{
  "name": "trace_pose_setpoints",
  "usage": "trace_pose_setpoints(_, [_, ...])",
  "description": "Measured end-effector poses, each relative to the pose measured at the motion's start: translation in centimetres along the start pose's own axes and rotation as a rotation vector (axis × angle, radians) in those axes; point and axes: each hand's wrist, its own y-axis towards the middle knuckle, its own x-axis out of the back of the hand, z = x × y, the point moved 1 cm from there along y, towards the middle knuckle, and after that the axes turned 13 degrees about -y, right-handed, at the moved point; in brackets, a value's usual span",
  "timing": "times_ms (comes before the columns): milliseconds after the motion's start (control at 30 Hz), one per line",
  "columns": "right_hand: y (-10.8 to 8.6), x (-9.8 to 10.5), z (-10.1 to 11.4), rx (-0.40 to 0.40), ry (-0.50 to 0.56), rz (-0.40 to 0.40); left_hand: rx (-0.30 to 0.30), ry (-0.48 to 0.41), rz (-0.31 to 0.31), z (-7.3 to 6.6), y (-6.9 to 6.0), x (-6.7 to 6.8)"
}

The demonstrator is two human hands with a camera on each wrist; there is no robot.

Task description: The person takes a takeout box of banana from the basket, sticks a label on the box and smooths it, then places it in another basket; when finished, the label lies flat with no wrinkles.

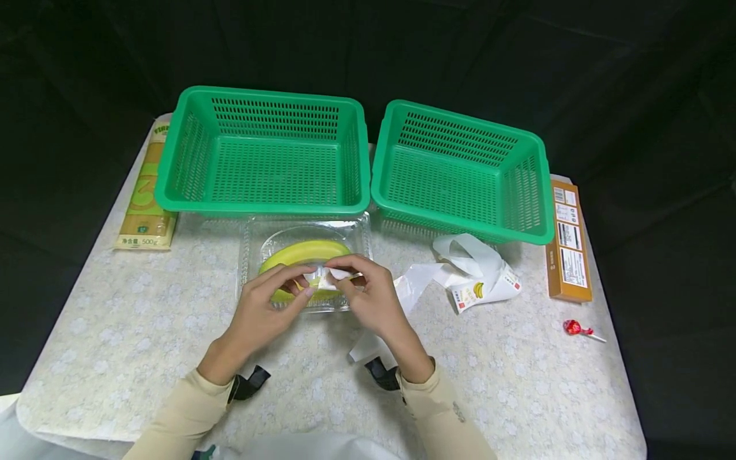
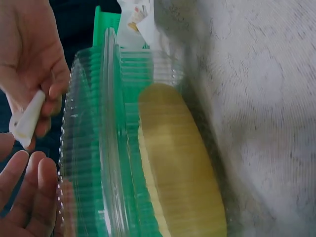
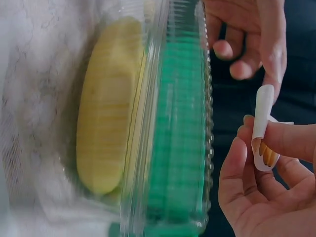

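Head view, items on patterned worktop (image 1: 115, 358): one small white label (image 1: 339, 274), curled, between the two hands, above a clear plastic container (image 1: 246, 252). Right hand (image 1: 368, 294): pinching the label between thumb and fingers. Left hand (image 1: 266, 312): fingers loosely extended at the label's other end; contact cannot be told. Yellow banana (image 1: 310, 250): inside the container. Loose strip of labels (image 1: 489, 291), banana-printed: right of the container. Two green baskets (image 1: 261, 208): side by side, behind.
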Motion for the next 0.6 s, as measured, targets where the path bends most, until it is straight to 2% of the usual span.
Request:
trace_pose_setpoints(67, [0.05, -0.27, 0.21, -0.002, -0.015, 0.005, 0.017, -0.004, 0.008, -0.10, -0.07, -0.17])
trace_pose_setpoints(233, [0.19, -0.77, 0.40, -0.007, -0.021, 0.010, -0.005, -0.003, -0.021, -0.08, -0.23, -0.38])
trace_pose_setpoints(600, [0.22, -0.87, 0.61, 0.004, -0.026, 0.022, -0.016, 0.003, -0.011, -0.05, -0.32, -0.30])
